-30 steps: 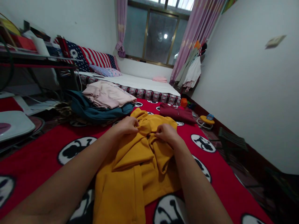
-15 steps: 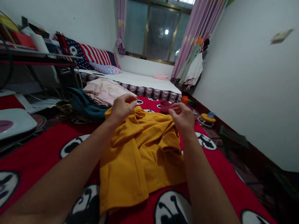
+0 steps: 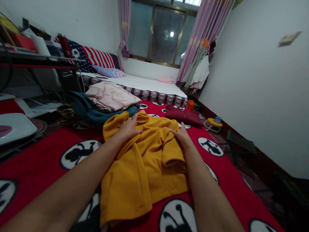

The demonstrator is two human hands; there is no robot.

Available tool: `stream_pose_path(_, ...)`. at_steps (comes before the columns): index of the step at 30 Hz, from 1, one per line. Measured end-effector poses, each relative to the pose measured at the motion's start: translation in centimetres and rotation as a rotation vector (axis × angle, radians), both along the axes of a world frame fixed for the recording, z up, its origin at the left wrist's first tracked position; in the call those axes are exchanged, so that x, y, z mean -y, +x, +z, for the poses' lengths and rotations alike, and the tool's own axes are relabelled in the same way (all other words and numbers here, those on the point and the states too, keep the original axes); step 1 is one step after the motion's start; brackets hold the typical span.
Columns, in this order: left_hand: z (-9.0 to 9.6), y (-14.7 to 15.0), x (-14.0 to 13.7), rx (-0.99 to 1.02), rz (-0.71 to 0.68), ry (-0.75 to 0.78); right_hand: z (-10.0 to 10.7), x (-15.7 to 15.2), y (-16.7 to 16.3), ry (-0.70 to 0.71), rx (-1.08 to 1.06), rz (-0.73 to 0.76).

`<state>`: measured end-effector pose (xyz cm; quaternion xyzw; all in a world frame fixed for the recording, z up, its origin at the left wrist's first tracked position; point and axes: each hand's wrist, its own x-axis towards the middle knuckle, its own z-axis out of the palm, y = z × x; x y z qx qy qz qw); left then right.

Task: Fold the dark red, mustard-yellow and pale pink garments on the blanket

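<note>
A mustard-yellow garment (image 3: 154, 154), with long sleeves or panels folded loosely over it, lies rumpled on the red blanket. Against its upper left part rests my left hand (image 3: 130, 127), thumb and fingers apart, touching the cloth. My right hand (image 3: 181, 134) touches the upper right part, its thumb stretched inward and its fingers pointing away from me. Neither hand visibly grips the fabric. Just beyond my right hand lies a folded maroon garment (image 3: 184, 115). Past my left hand, a pale pink garment (image 3: 112, 96) is stacked on a dark teal one (image 3: 90, 111).
The red blanket (image 3: 36, 158) has black-and-white round prints. Behind it stands a bed (image 3: 145, 84) with a white cover. A cluttered desk (image 3: 43, 57) is at the left, near a white chair seat (image 3: 18, 127). A yellow stool (image 3: 214, 122) and a dark folding stool (image 3: 241, 141) stand right.
Both hands have come down from above onto the yellow garment. Its upper left part has shifted slightly left, and the maroon garment shows more fully.
</note>
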<state>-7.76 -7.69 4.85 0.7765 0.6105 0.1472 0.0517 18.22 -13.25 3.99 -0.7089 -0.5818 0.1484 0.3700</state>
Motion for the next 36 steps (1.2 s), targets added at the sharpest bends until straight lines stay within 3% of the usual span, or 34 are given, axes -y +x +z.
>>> stream_pose_path(4, 0.3, -0.3, -0.1, -0.041, -0.041, -0.027, 1.5, 0.8, -2.2, -0.131, -0.267, 0.309)
stream_pose_path(8, 1.8, -1.9, -0.1, -0.01, -0.199, -0.228, 4.7, 2.9, -1.7, -0.346, -0.166, 0.506)
stream_pose_path(10, 3.0, -2.8, -0.1, 0.172, -0.277, -0.362, 6.3, 3.8, -1.1, -0.295, -0.171, 0.504)
stream_pose_path(12, 4.2, -3.3, -0.3, 0.487, -0.248, -0.308, 7.4, 4.0, -0.7, -0.018, -0.208, 0.309)
stream_pose_path(15, 5.3, -3.5, -1.0, 0.915, -0.089, 0.098, 7.7, 3.1, -0.2, 0.545, -0.086, -0.218)
stream_pose_path(17, 5.3, -3.2, -1.4, 0.983, -0.023, 0.317, 7.4, 2.4, 0.0, 0.705, 0.066, -0.425)
stream_pose_path(19, 5.0, -2.5, -1.4, 0.911, -0.043, 0.38, 7.1, 2.0, 0.2, 0.709, 0.187, -0.457)
stream_pose_path(21, 4.6, -1.3, -0.5, 0.812, -0.162, 0.297, 7.0, 2.1, 0.1, 0.633, 0.255, -0.388)
stream_pose_path(23, 4.4, 0.3, 1.3, 0.721, -0.357, 0.153, 7.0, 2.4, 0.2, 0.459, 0.269, -0.275)
stream_pose_path(28, 4.4, 3.4, 5.9, 0.348, -0.808, -0.165, 5.6, 2.6, 1.5, -0.295, 0.362, -0.01)
stream_pose_path(31, 4.1, 3.3, 6.2, 0.14, -0.816, -0.341, 4.6, 2.5, 2.6, -0.541, 0.331, 0.038)
stream_pose_path(36, 3.3, 2.2, 4.4, 0.084, -0.733, -0.4, 4.7, 3.0, 2.1, -0.606, 0.131, 0.244)
